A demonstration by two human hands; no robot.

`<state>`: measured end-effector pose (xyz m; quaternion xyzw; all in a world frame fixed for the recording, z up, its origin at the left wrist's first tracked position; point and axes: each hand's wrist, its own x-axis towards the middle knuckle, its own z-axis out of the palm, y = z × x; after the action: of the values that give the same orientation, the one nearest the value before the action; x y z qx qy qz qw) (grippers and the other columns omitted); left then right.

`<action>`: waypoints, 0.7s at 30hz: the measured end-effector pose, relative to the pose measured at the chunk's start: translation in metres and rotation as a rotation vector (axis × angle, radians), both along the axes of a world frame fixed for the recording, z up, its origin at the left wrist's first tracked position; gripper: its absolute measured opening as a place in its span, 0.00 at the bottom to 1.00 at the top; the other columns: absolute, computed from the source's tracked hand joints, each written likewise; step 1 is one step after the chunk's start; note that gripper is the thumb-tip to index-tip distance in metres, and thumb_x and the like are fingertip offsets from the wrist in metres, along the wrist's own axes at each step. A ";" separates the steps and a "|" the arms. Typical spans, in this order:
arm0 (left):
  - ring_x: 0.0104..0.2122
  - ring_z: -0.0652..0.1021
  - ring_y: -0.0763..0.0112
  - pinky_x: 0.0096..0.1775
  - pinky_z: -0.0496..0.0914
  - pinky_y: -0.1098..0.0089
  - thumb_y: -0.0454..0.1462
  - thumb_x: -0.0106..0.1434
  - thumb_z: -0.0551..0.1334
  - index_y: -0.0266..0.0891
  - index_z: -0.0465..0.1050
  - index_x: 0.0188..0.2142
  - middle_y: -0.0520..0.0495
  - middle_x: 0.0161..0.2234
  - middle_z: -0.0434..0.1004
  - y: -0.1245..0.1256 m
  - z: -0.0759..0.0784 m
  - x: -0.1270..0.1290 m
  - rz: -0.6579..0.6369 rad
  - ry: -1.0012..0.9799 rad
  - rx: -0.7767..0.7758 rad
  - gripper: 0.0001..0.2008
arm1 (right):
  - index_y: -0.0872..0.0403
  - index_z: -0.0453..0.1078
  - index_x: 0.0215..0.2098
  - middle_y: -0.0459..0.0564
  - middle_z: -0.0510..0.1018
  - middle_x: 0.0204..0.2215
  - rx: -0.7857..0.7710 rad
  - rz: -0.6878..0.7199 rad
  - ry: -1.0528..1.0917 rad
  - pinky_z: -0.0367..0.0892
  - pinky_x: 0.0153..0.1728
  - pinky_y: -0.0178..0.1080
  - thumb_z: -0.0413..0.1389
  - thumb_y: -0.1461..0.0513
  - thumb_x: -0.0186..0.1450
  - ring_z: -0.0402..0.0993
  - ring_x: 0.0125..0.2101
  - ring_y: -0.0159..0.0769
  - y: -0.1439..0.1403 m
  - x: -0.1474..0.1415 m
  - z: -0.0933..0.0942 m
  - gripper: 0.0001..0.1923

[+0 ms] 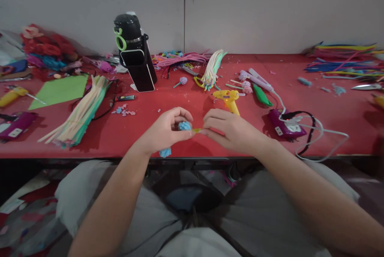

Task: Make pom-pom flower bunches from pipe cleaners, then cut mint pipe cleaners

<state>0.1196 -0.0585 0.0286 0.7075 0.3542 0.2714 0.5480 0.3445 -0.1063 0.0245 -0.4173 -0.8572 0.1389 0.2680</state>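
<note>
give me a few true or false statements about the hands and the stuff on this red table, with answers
1. The left hand holds a blue fluffy piece. True.
2. The yellow glue gun is in the right hand. False: it lies on the red table behind that hand.
3. The black bottle stands behind a phone. True.
4. The green paper sheet lies at the table's right end. False: it lies at the left.

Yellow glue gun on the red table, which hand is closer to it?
Right. The right hand lies just below the yellow glue gun; the left hand, holding a blue fuzzy piece, sits farther left.
</note>
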 end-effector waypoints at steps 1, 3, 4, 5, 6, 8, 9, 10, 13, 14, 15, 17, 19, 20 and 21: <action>0.32 0.77 0.72 0.34 0.72 0.72 0.34 0.53 0.71 0.40 0.71 0.39 0.49 0.34 0.76 0.000 0.002 -0.001 -0.006 -0.016 -0.030 0.14 | 0.54 0.73 0.40 0.56 0.78 0.39 -0.036 0.007 0.065 0.65 0.41 0.39 0.51 0.55 0.73 0.73 0.38 0.39 0.000 0.001 0.001 0.13; 0.33 0.77 0.71 0.34 0.72 0.71 0.35 0.53 0.72 0.39 0.72 0.38 0.49 0.34 0.76 0.000 0.004 -0.001 -0.016 -0.037 -0.062 0.14 | 0.54 0.73 0.44 0.54 0.78 0.39 -0.138 0.011 0.140 0.66 0.40 0.38 0.53 0.54 0.73 0.74 0.37 0.37 0.001 0.001 0.000 0.12; 0.33 0.77 0.71 0.34 0.73 0.71 0.35 0.53 0.72 0.39 0.72 0.38 0.48 0.34 0.77 -0.001 0.004 -0.001 -0.017 -0.041 -0.062 0.15 | 0.54 0.73 0.43 0.52 0.79 0.37 -0.198 0.002 0.151 0.65 0.38 0.37 0.53 0.54 0.73 0.73 0.35 0.36 0.001 0.000 -0.001 0.13; 0.33 0.77 0.71 0.34 0.72 0.72 0.35 0.53 0.72 0.39 0.72 0.38 0.48 0.34 0.77 -0.001 0.004 0.000 -0.017 -0.041 -0.053 0.15 | 0.54 0.73 0.39 0.50 0.78 0.33 -0.258 -0.017 0.155 0.64 0.35 0.37 0.53 0.53 0.73 0.72 0.32 0.34 0.001 0.000 -0.002 0.14; 0.33 0.77 0.71 0.34 0.72 0.72 0.36 0.53 0.72 0.39 0.71 0.38 0.48 0.34 0.76 -0.002 0.004 0.001 -0.013 -0.038 -0.038 0.15 | 0.54 0.72 0.34 0.49 0.77 0.29 -0.317 -0.042 0.167 0.63 0.32 0.36 0.51 0.52 0.73 0.70 0.29 0.33 0.002 -0.001 -0.003 0.17; 0.32 0.77 0.72 0.33 0.71 0.73 0.36 0.54 0.72 0.40 0.71 0.39 0.49 0.34 0.76 -0.004 0.003 0.002 -0.005 -0.033 -0.001 0.15 | 0.54 0.67 0.26 0.46 0.73 0.22 -0.444 -0.099 0.238 0.60 0.28 0.36 0.50 0.48 0.73 0.66 0.24 0.30 0.003 -0.002 -0.004 0.24; 0.32 0.77 0.72 0.33 0.71 0.73 0.36 0.55 0.72 0.40 0.70 0.40 0.49 0.34 0.76 -0.006 0.003 0.002 -0.006 -0.032 0.020 0.15 | 0.54 0.66 0.24 0.45 0.71 0.20 -0.515 -0.120 0.299 0.60 0.27 0.35 0.50 0.46 0.72 0.65 0.23 0.30 0.003 -0.003 -0.005 0.26; 0.33 0.77 0.72 0.34 0.71 0.73 0.36 0.56 0.71 0.40 0.70 0.40 0.49 0.34 0.76 -0.007 0.003 0.002 -0.010 -0.034 0.045 0.15 | 0.54 0.65 0.23 0.44 0.70 0.19 -0.596 -0.132 0.372 0.60 0.26 0.35 0.51 0.44 0.71 0.65 0.22 0.29 0.004 -0.004 -0.005 0.27; 0.35 0.78 0.70 0.37 0.72 0.72 0.36 0.60 0.69 0.41 0.69 0.42 0.48 0.36 0.77 -0.013 0.003 0.003 -0.011 -0.032 0.175 0.13 | 0.54 0.65 0.23 0.42 0.68 0.17 -0.862 -0.171 0.625 0.56 0.22 0.33 0.60 0.43 0.64 0.62 0.19 0.26 0.006 -0.009 -0.007 0.26; 0.37 0.79 0.69 0.38 0.73 0.71 0.36 0.61 0.67 0.41 0.69 0.42 0.47 0.37 0.77 -0.015 0.003 0.003 0.001 -0.017 0.246 0.11 | 0.54 0.65 0.23 0.41 0.67 0.17 -0.937 -0.188 0.710 0.54 0.21 0.33 0.63 0.44 0.61 0.60 0.18 0.25 0.007 -0.010 -0.008 0.25; 0.38 0.79 0.69 0.40 0.73 0.71 0.35 0.62 0.66 0.41 0.69 0.43 0.47 0.38 0.78 -0.017 0.002 0.003 0.013 0.009 0.329 0.11 | 0.55 0.65 0.23 0.40 0.66 0.17 -1.002 -0.202 0.787 0.52 0.20 0.32 0.65 0.45 0.58 0.58 0.18 0.24 0.007 -0.012 -0.009 0.25; 0.39 0.80 0.68 0.42 0.73 0.70 0.33 0.63 0.65 0.42 0.70 0.44 0.47 0.40 0.79 -0.019 0.000 0.003 0.032 0.088 0.508 0.11 | 0.55 0.65 0.22 0.39 0.66 0.17 -1.091 -0.218 0.907 0.51 0.19 0.31 0.69 0.47 0.55 0.57 0.17 0.23 0.009 -0.014 -0.010 0.24; 0.41 0.80 0.67 0.44 0.72 0.69 0.32 0.63 0.64 0.43 0.71 0.45 0.47 0.41 0.79 -0.019 -0.004 0.003 0.051 0.165 0.656 0.11 | 0.55 0.66 0.23 0.40 0.67 0.17 -1.125 -0.219 0.975 0.54 0.19 0.31 0.71 0.48 0.53 0.59 0.18 0.23 0.010 -0.014 -0.011 0.24; 0.41 0.80 0.66 0.44 0.72 0.68 0.32 0.64 0.63 0.44 0.71 0.46 0.47 0.41 0.80 -0.018 -0.006 0.002 0.069 0.189 0.705 0.11 | 0.55 0.67 0.24 0.40 0.68 0.18 -1.111 -0.216 0.996 0.57 0.20 0.31 0.71 0.48 0.53 0.61 0.18 0.23 0.011 -0.014 -0.011 0.24; 0.42 0.80 0.66 0.46 0.72 0.67 0.33 0.64 0.63 0.44 0.71 0.47 0.47 0.42 0.80 -0.016 -0.007 0.003 0.097 0.201 0.738 0.11 | 0.55 0.68 0.25 0.41 0.70 0.19 -1.077 -0.214 1.011 0.59 0.21 0.31 0.71 0.47 0.53 0.63 0.19 0.24 0.011 -0.013 -0.011 0.24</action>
<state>0.1221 -0.0747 0.0217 0.8628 0.3174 0.3355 0.2056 0.3313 -0.0952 0.0136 -0.4571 -0.3974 0.6879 0.3999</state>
